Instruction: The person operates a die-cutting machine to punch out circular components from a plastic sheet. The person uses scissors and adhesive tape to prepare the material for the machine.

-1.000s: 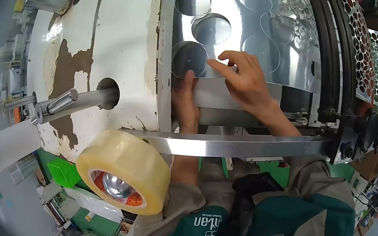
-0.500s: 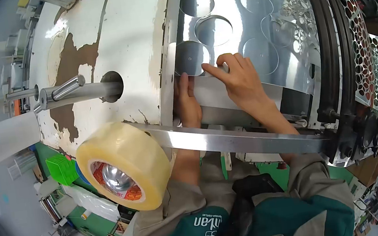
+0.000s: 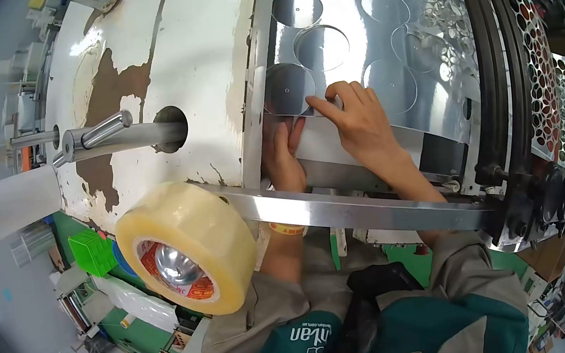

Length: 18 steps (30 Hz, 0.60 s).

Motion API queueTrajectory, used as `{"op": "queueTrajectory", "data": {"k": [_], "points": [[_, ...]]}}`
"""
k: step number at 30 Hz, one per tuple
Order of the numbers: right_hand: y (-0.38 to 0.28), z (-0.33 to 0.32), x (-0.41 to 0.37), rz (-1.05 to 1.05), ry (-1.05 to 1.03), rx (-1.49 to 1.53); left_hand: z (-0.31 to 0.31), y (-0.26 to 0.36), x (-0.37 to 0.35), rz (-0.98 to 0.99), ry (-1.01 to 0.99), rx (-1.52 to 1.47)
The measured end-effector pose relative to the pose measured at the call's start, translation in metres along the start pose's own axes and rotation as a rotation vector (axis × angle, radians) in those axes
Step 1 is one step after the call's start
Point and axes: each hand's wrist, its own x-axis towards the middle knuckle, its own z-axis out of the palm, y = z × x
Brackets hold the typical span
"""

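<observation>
A shiny silver sheet (image 3: 357, 38) with round cut outlines lies on the machine bed in the head view. My right hand (image 3: 363, 123) rests over its near edge. The extended thumb touches the rim of a grey disc (image 3: 289, 90) at the sheet's left corner, while the other fingers curl inward; whatever they enclose is hidden. Just below that corner, my left hand (image 3: 285, 158) is held with its fingers apart, fingertips close to the sheet's edge. Nothing shows in its grasp, and part of it is shaded beneath the sheet.
A metal bar (image 3: 365, 210) crosses above my forearms. A large roll of clear tape (image 3: 189, 249) sits at its left end. Dark rollers (image 3: 487, 49) stand to the right, with perforated scrap (image 3: 538, 71) beyond. A chipped white panel (image 3: 203, 58) carries a metal shaft (image 3: 120, 139).
My left hand has drawn slightly down from the disc's rim, and its fingers have spread. My right hand stays at the disc's edge with little movement. The view has shifted slightly.
</observation>
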Motion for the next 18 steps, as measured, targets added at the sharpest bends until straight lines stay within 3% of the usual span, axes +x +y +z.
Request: {"op": "queueTrajectory", "data": {"k": [7, 18], "points": [[0.001, -0.002, 0.0, 0.029, 0.088, 0.124, -0.005, -0.007, 0.002, 0.017, -0.016, 0.03], [-0.002, -0.004, 0.0, 0.022, 0.02, 0.067, -0.003, -0.013, 0.001, 0.097, 0.022, 0.059]]}}
